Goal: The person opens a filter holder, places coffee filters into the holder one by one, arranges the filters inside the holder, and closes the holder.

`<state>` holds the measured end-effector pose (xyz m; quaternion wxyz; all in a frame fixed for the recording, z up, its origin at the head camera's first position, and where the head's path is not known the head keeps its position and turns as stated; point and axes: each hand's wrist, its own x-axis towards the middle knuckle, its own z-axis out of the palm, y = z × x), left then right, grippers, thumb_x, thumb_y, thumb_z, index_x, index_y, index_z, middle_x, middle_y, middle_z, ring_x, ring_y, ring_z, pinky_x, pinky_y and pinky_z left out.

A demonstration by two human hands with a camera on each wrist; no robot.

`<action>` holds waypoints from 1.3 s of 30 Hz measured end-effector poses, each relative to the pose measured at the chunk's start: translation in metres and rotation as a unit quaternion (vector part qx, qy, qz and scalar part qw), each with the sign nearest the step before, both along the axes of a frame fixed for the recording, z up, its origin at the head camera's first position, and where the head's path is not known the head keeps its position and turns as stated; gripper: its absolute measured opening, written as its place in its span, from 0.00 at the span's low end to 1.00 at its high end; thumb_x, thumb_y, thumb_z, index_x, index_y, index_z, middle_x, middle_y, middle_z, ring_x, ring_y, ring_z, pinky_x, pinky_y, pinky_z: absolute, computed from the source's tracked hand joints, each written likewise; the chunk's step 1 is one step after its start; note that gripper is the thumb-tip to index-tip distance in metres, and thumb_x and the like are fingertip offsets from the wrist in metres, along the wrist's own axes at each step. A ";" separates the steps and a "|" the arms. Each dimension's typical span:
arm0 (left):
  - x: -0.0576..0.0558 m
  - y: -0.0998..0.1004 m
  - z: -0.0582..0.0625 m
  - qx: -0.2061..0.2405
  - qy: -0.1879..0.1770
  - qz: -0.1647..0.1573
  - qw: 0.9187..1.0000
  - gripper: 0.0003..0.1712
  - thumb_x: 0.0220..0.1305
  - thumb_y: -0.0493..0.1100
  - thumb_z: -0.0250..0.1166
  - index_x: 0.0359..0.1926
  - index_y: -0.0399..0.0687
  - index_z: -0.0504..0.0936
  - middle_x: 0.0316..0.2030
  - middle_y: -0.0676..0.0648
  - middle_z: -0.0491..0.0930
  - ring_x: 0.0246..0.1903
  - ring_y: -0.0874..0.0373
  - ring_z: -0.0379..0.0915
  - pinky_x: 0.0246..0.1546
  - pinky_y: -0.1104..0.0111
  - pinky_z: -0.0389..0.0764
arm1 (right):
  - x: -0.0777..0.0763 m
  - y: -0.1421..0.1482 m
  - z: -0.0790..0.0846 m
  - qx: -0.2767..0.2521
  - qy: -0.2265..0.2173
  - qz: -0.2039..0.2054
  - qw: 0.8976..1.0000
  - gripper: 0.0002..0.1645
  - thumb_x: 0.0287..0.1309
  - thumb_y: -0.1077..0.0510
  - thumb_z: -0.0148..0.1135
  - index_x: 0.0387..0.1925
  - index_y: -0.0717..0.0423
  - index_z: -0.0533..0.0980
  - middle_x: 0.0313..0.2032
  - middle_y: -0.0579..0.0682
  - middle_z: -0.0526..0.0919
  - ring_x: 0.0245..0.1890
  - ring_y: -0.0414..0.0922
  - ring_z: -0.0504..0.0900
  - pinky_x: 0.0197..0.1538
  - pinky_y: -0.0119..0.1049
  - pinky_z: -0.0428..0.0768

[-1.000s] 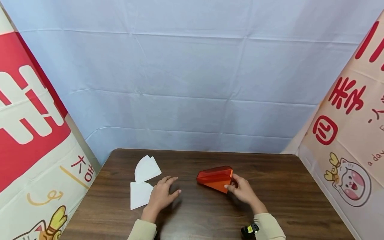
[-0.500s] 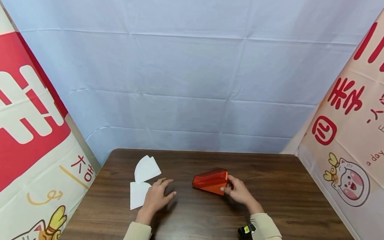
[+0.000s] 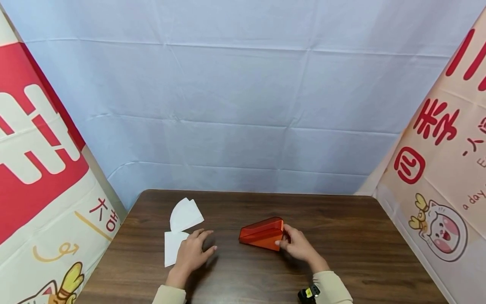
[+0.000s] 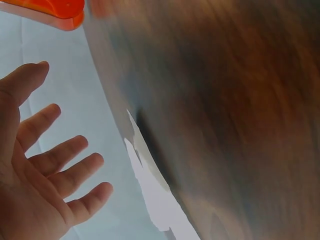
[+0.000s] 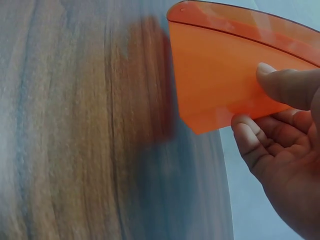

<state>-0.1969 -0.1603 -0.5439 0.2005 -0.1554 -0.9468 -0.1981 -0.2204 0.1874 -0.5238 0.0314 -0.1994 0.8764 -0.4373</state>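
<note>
My right hand (image 3: 298, 245) pinches an orange see-through wedge-shaped plastic holder (image 3: 262, 236) by its wide right end. In the right wrist view, the thumb lies on the flat face of the holder (image 5: 215, 75) and the fingers are under its lower edge. My left hand (image 3: 191, 252) holds nothing. Its fingers spread loosely in the left wrist view, where the palm (image 4: 30, 195) shows. It overlaps the lower of two white fan-shaped filter papers (image 3: 174, 247) in the head view. The upper filter paper (image 3: 186, 215) lies just behind, its lower end meeting the other.
Both papers are on a dark wood-grain table (image 3: 341, 236). A pale blue cloth (image 3: 243, 105) hangs behind its far edge. Printed cloths flank it, a red and cream one (image 3: 41, 139) on the left and a pinkish one (image 3: 440, 202) on the right.
My right hand has carried the orange holder left and a little toward me. The left hand has drawn back slightly to the left and down. The papers have stayed in place.
</note>
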 end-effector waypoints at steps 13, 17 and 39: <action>0.002 -0.021 -0.004 -0.011 -0.056 0.052 0.997 0.28 0.47 0.55 0.71 0.50 0.49 0.81 0.48 0.37 0.76 0.44 0.40 0.74 0.33 0.46 0.74 | -0.004 -0.008 -0.008 -0.013 0.000 0.021 1.000 0.15 0.55 0.65 0.63 0.45 0.60 0.71 0.20 0.45 0.68 0.18 0.37 0.65 0.23 0.30 0.66; 0.003 -0.024 -0.004 -0.016 -0.064 0.058 0.996 0.29 0.47 0.55 0.71 0.50 0.48 0.81 0.48 0.37 0.76 0.44 0.40 0.74 0.32 0.47 0.73 | -0.006 -0.007 -0.009 -0.008 0.002 0.026 1.000 0.15 0.55 0.65 0.63 0.45 0.61 0.71 0.20 0.44 0.69 0.19 0.37 0.65 0.23 0.30 0.66; 0.007 -0.029 0.010 0.009 -0.066 0.066 0.996 0.28 0.47 0.56 0.71 0.49 0.49 0.81 0.49 0.38 0.76 0.45 0.39 0.73 0.34 0.47 0.73 | -0.004 -0.001 0.010 0.004 -0.017 0.021 1.000 0.32 0.54 0.59 0.66 0.58 0.69 0.66 0.37 0.51 0.78 0.30 0.44 0.75 0.29 0.34 0.74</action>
